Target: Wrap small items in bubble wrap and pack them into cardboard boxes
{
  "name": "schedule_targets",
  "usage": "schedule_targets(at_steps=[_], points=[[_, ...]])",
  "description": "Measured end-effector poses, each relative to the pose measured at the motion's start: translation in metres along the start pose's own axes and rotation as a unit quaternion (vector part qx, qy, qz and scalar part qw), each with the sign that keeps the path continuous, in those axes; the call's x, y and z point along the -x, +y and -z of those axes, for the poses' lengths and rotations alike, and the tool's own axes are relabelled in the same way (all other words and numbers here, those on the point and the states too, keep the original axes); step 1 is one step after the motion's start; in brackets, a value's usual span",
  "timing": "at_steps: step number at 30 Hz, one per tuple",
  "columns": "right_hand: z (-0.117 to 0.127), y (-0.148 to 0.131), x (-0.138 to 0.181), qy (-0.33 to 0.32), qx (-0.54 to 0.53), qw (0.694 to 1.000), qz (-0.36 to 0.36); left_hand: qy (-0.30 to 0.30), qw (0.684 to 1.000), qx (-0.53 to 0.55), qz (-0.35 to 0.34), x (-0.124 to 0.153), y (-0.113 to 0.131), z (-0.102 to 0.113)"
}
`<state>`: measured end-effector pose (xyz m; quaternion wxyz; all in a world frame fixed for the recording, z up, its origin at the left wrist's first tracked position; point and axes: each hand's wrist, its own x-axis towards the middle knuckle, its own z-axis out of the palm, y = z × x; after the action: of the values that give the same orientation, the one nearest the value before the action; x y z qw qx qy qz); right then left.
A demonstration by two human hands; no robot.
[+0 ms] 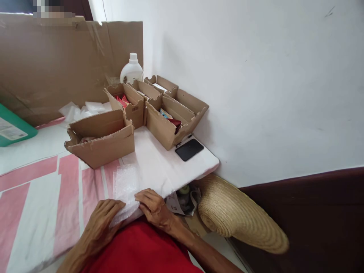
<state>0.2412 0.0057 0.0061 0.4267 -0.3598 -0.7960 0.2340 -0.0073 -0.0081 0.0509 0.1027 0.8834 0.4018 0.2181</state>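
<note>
A clear sheet of bubble wrap (pixel 126 184) lies at the near edge of the cloth-covered table, right in front of my body. My left hand (pixel 102 218) grips its lower left edge, fingers curled over the plastic. On the other side, my right hand (pixel 152 204) pinches the lower right edge between thumb and fingers. The near end of the wrap bends over the table edge between my hands; whether anything lies inside it I cannot tell.
Several cardboard boxes, including a near one (pixel 105 146), stand behind the wrap. A black phone (pixel 189 149) lies at the right corner. Farther back are a white jug (pixel 131 70) and a green container (pixel 15 127). A straw hat (pixel 239 212) hangs beside the table.
</note>
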Motion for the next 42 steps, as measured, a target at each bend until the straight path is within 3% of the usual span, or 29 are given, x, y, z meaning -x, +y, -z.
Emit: schedule_targets(at_steps=[5,11,17,25,30,37,40,42], points=[[0.001,-0.006,0.006,0.016,-0.042,0.999,-0.027,0.054,0.998,0.027,-0.005,0.013,-0.009,-0.008],[-0.003,-0.007,0.013,0.011,0.012,1.0,-0.007,0.11,0.992,0.006,-0.059,0.012,-0.001,-0.009],[-0.002,-0.005,0.015,-0.002,0.04,0.999,0.005,0.122,0.992,-0.014,-0.043,0.015,0.003,-0.016],[-0.003,-0.007,0.014,-0.003,0.038,0.999,0.0,0.102,0.993,0.054,0.009,0.027,-0.005,-0.021],[-0.005,-0.015,0.008,0.017,0.02,0.996,-0.083,0.148,0.98,0.062,0.12,0.027,-0.013,-0.024],[-0.025,-0.023,-0.011,0.038,0.123,0.978,-0.162,0.17,0.952,0.007,0.255,0.012,-0.002,-0.037],[-0.027,-0.021,-0.016,0.032,0.145,0.972,-0.181,0.186,0.953,-0.059,0.233,0.008,0.005,-0.035],[-0.027,-0.021,-0.019,0.029,0.144,0.972,-0.185,0.199,0.957,-0.111,0.18,0.008,0.009,-0.031]])
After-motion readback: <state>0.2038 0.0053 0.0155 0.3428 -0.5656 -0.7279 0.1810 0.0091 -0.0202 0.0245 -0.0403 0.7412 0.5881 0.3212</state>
